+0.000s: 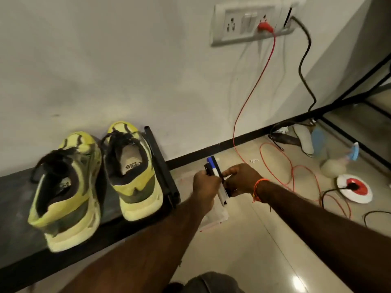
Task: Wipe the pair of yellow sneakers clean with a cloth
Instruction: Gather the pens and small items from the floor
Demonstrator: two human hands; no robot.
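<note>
Two yellow sneakers (pixel 95 182), black-laced, dull green patches, heels toward me, side by side on the dark bench (pixel 12 199), left of both my hands, my left hand (pixel 206 188) and right hand (pixel 241 180) together gripping two markers (pixel 218 180) above a clear pouch (pixel 218 214) on the floor.

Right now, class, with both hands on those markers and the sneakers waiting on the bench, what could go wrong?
1. The nearer sneaker has its heel over the bench edge; a knock from the left forearm might tip it off.
2. Both the left hand and right hand grip markers; ink could mark the shoes.
3. The red cable loops on the floor, a trip hazard.
</note>
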